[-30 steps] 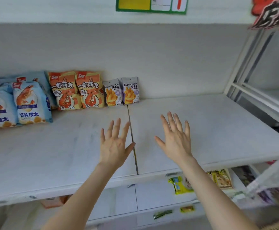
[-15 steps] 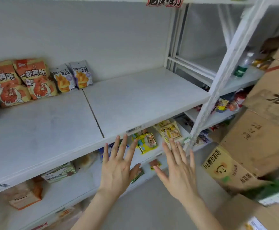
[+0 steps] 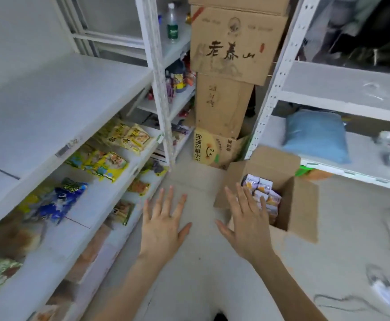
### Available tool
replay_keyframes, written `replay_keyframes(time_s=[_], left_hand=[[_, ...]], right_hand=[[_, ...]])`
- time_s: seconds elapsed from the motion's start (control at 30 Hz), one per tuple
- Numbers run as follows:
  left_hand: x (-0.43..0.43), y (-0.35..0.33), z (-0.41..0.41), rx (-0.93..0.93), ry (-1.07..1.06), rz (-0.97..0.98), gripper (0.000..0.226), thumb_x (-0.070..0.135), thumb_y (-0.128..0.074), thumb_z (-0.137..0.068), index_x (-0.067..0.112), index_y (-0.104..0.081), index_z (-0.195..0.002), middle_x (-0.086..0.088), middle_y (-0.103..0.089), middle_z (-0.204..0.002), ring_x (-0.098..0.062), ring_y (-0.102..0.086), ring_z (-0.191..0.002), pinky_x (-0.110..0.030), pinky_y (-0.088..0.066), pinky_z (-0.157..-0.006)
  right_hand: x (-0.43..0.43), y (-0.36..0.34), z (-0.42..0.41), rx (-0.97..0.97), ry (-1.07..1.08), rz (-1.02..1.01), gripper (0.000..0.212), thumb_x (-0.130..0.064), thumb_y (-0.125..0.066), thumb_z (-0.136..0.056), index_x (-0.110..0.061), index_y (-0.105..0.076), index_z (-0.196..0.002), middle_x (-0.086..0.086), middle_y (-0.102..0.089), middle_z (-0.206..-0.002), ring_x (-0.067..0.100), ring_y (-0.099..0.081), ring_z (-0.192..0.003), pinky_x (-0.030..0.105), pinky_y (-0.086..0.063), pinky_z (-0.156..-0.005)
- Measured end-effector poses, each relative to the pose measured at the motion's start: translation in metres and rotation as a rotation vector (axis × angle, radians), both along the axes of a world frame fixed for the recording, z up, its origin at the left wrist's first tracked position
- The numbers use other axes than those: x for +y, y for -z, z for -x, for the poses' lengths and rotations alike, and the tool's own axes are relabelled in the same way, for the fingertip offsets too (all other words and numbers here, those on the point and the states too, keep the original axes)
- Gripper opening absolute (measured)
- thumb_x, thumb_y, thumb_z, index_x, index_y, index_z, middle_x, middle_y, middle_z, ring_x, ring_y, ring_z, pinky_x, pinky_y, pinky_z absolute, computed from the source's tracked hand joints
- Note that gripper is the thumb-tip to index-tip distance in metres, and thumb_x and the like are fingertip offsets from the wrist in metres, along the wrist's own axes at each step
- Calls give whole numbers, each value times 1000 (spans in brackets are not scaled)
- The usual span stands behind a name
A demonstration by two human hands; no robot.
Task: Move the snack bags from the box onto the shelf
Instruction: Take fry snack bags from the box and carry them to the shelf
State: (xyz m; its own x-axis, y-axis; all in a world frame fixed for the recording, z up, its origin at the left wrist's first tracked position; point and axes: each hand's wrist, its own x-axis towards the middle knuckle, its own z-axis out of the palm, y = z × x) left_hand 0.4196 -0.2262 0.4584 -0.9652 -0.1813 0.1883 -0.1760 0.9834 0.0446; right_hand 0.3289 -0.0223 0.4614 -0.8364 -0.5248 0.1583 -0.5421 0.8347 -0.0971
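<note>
Snack bags sat packed in the open cardboard box on the floor, 2 o'clock from me. Right hand hovered by the box; left hand at its 9 o'clock. Each grip wide, holding nothing. Shelf at 10 o'clock.

snack bags: purple-white, packed in open cardboard box on floor | shelf: white, left

Snack bags in box, right of shelf.
</note>
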Motion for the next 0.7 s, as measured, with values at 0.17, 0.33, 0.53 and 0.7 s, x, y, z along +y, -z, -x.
replay_keyframes(time_s=[0.17, 0.33, 0.53, 0.7], left_hand=[[76, 20, 34, -35, 206, -68, 67, 54, -39, -87, 20, -44, -144, -17, -46, -147, -33, -44, -136, -56, -33, -108], [147, 39, 76, -104, 334, -119, 66, 52, -37, -85, 19, -40, -143, -17, -45, -148, -32, -42, -137, -52, -40, -105], [199, 72, 144, -142, 371, -153, 62, 48, -43, -86, 16, -47, -138, -21, -52, -141, -35, -49, -131, -50, -42, -105], [212, 96, 216, -120, 351, -168, 68, 37, -73, -80, 12, -49, -138, -20, -54, -138, -38, -50, -130, -51, -46, -102]], right_hand=[[89, 20, -11, -73, 200, -18, 74, -62, -38, -88, -19, -35, -149, 11, -37, -153, 29, -39, -138, 55, -24, -109], [161, 34, 0, -134, 367, -32, 74, -62, -37, -88, -20, -35, -149, 8, -39, -152, 28, -41, -137, 56, -35, -105], [225, 66, 50, -224, 464, -56, 76, -66, -24, -91, -17, -35, -147, 12, -44, -148, 30, -46, -133, 56, -39, -102], [242, 95, 122, -247, 476, -72, 81, -69, -16, -90, -17, -34, -149, 13, -43, -149, 31, -44, -134, 54, -38, -104]])
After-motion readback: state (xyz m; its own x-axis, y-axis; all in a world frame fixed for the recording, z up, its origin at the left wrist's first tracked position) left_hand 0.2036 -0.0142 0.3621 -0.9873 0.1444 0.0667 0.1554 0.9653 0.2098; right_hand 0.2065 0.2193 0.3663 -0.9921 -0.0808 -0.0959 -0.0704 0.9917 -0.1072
